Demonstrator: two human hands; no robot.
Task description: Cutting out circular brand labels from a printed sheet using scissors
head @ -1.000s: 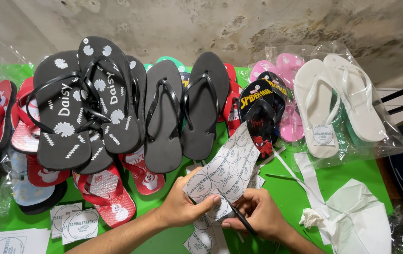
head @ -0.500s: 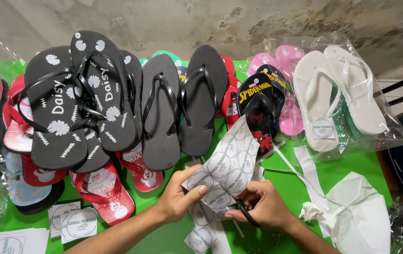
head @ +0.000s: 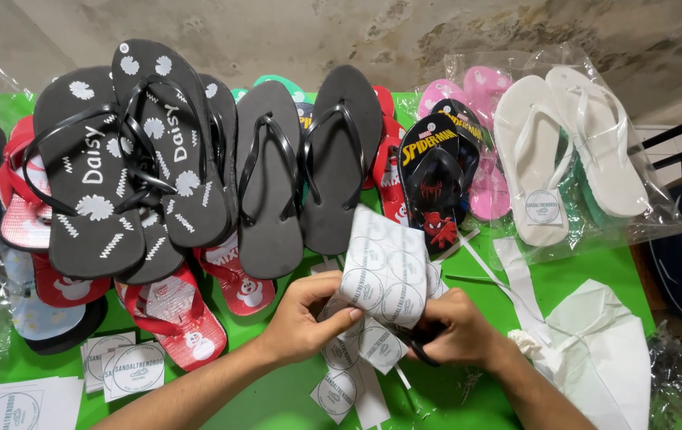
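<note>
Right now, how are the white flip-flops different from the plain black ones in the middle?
The white flip-flops are inside a clear plastic bag; the plain black flip-flops lie bare on the pile. The white pair has a round label on one sole; the black pair shows none. The white ones sit at the right side, the black ones in the middle. Both are pairs lying sole up, straps showing, toes pointing away.

White label sheet point(head: 385, 271) (round stickers) — curled, upright above green table.

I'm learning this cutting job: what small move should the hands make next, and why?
Probably close the scissors in the right hand along the gap between printed circles, since the left hand holds the label sheet bent over the blades.
</note>
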